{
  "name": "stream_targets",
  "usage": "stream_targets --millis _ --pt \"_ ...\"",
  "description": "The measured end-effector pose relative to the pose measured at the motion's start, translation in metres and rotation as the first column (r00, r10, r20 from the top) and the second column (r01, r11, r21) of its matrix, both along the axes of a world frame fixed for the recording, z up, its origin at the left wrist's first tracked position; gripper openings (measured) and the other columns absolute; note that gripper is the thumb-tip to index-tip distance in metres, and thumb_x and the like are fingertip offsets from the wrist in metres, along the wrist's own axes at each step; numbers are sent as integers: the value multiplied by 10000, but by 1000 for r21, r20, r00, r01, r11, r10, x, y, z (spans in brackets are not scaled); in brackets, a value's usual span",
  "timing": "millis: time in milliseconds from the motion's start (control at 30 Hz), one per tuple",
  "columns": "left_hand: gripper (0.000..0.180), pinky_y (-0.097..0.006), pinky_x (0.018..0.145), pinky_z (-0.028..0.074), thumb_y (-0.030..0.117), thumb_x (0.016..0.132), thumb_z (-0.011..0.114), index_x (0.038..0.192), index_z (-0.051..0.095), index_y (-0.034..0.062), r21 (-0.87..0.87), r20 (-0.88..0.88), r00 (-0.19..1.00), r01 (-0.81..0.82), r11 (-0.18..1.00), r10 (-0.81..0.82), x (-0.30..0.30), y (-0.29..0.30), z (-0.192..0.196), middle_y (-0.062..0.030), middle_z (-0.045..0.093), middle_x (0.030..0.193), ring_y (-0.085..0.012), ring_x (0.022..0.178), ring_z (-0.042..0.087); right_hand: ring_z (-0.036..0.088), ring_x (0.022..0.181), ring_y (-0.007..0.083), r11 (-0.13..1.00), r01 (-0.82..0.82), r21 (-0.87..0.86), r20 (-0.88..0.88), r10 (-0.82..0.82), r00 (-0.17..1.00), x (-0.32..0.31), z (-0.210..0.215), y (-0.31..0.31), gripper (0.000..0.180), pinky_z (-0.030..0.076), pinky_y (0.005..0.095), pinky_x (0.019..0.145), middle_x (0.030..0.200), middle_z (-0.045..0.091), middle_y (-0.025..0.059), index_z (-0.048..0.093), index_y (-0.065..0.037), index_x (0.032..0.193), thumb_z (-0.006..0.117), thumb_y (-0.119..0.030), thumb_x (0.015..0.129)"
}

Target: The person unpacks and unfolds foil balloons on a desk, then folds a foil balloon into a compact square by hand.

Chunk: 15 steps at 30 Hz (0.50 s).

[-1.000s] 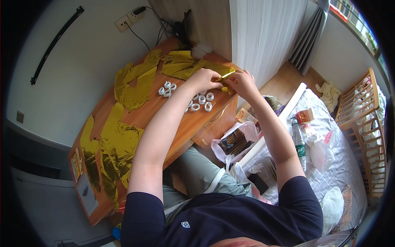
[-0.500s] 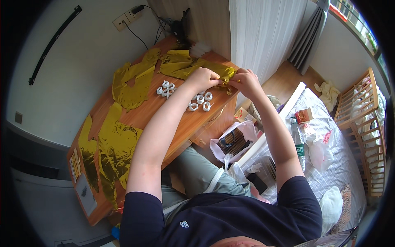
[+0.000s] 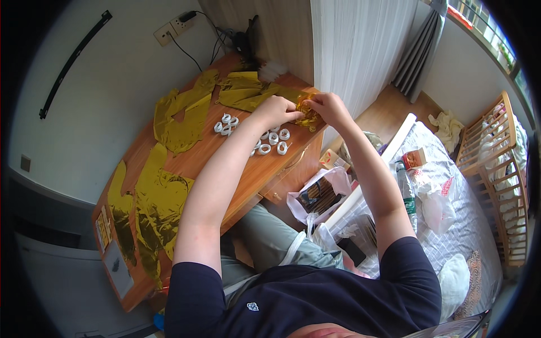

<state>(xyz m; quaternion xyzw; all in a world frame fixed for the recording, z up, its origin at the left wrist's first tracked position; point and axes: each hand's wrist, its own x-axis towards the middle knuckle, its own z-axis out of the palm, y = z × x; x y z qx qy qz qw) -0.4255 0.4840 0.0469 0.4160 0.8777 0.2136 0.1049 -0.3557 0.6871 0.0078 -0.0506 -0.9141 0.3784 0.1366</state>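
At the far right end of the desk, my left hand (image 3: 280, 111) pinches the crumpled end of a flat gold foil balloon (image 3: 245, 97). On the other side of that end, my right hand (image 3: 330, 108) is closed on the same foil, its fingertips partly hidden. The rest of this balloon stretches left behind my left wrist. Below and left of my hands lie several small white ribbon rolls (image 3: 282, 147), some covered by my left forearm. More flat gold foil balloons spread over the desk: one with a hole (image 3: 180, 115) and another (image 3: 160, 194) nearer me.
The wooden desk (image 3: 236, 179) meets a pale panel (image 3: 349, 67) just beyond my hands. Black cables (image 3: 217, 42) hang at its back corner. Right of the desk stand a paper bag (image 3: 298, 200) and a bed (image 3: 434, 141) with a plastic bottle (image 3: 407, 194) and a small box (image 3: 415, 158).
The gold foil between my hands has shifted slightly left and looks more spread. My right hand has turned and moved a little left; my left hand has hardly moved.
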Motion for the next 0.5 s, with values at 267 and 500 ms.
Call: stream_targets --millis 267,500 --pt "255 -416 706 524 298 911 697 944 760 53 50 60 992 -115 992 112 -2 0 -4 -176 711 809 -309 747 698 691 830 298 914 -302 -272 -153 269 951 16 9 22 241 544 378 765 865 720 165 788 -41 998 764 -261 904" --pt "339 -349 754 519 335 951 715 1097 754 31 198 132 991 -38 980 12 -10 -5 -7 -114 757 907 -191 802 672 670 895 326 975 -182 131 -256 210 944 4 6 23 195 538 408 847 967 734 111 792 -57 966 796 -201 835"
